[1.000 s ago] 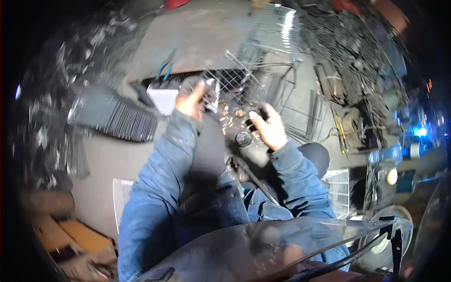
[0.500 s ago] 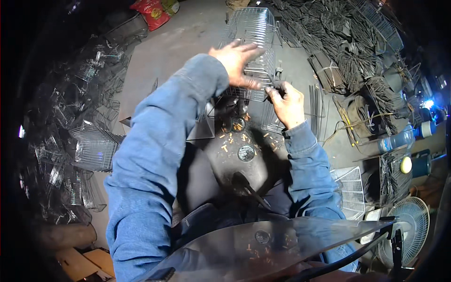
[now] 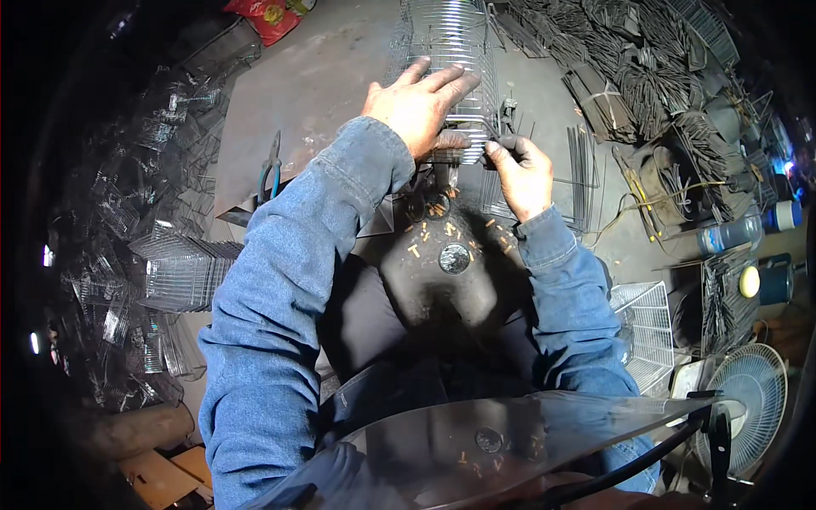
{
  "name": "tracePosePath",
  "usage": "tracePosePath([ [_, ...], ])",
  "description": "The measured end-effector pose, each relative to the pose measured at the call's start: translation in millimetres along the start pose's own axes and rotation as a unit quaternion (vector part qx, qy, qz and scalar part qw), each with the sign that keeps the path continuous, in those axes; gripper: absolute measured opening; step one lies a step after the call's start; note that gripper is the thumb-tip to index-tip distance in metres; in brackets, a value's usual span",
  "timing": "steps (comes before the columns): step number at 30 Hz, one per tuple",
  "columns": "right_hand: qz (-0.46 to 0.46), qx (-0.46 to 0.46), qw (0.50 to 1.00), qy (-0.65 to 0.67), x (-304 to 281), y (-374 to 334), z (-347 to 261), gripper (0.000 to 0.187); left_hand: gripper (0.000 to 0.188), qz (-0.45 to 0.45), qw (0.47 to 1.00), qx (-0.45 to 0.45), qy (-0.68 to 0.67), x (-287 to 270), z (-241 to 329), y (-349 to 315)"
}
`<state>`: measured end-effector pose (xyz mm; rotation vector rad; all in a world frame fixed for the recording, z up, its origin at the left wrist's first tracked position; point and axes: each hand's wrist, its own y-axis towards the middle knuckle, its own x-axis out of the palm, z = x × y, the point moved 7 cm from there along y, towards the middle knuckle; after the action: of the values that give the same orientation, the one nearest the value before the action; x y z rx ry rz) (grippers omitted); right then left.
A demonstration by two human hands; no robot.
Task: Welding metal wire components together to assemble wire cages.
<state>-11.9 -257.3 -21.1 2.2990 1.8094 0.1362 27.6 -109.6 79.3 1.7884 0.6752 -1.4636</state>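
Note:
A long wire basket (image 3: 450,38) of shiny metal rods stretches away from me at the top middle. Across its near part lies my left hand (image 3: 416,110), palm down with fingers stretched out; the thumb points right along the near edge. My right hand (image 3: 523,174) is closed at the basket's near right corner. Its thumb and forefinger pinch a thin bent wire (image 3: 490,129), whose lower end the fingertips hide. Beneath the hands is a dark metal fixture, mostly covered by them.
Blue-handled pliers (image 3: 270,170) rest on a metal sheet (image 3: 297,102) at left. Wire baskets (image 3: 183,276) pile up farther left. Wire bundles (image 3: 637,110) fill the far right; a fan (image 3: 748,399) stands lower right. Short tan bits surround a round tin (image 3: 454,257). A transparent visor (image 3: 476,442) crosses the bottom.
My left hand has settled onto the basket, its fingers closer together. The right hand stays at the corner. The view has shifted slightly, and the pliers now show beside my left sleeve.

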Motion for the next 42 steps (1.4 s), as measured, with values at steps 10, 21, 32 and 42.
tracePosePath([
  [10, 0.006, -0.006, 0.999, -0.038, -0.5, -1.6, 2.7, 0.014, 0.081, 0.01, 0.999, 0.014, 0.031, 2.1, -0.3, -1.0],
  [21, -0.452, 0.192, 0.767, -0.413, 53.0, -157.7, 188.0, 0.059, 0.079, 0.003, 1.0, 0.01, 0.021, -1.3, -10.3, -8.0],
  [32, -0.362, 0.175, 0.874, -0.272, -8.7, -178.7, 13.1, 0.057, 0.077, -0.005, 1.0, 0.007, -0.004, 1.7, -16.1, -8.2],
  [42, -0.102, 0.251, 0.953, 0.138, -91.2, -117.4, -100.2, 0.043, 0.078, 0.007, 1.0, 0.016, 0.001, 1.1, -13.6, -3.2],
])
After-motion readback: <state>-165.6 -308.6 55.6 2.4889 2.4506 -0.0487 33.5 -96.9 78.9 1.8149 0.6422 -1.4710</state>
